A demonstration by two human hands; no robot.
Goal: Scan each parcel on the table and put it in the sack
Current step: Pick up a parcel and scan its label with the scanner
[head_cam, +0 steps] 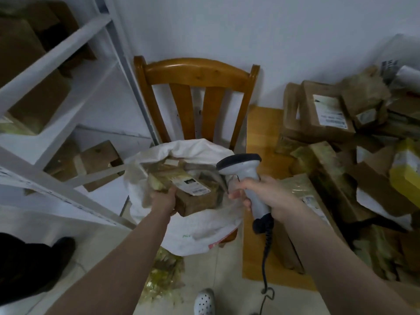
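Step judged: drop-off. A brown parcel point(195, 196), label up, is held over the open mouth of the white sack point(200, 233). Next, release into the sack is called for, then a reach to the tabletop point(261, 133).

Left hand point(163, 201): gripping the parcel's near end, parcel at its 2 o'clock.

Right hand point(266, 192): closed round the scanner point(247, 176) handle, parcel at its 9 o'clock, apart.

Unsacked parcels point(329, 114) are heaped at its 2 o'clock.

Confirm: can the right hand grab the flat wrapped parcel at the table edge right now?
Probably not to grasp it. The parcel lies close beside the right hand with nothing lying on it, but that hand grips the scanner; the left hand holds a box over the sack.
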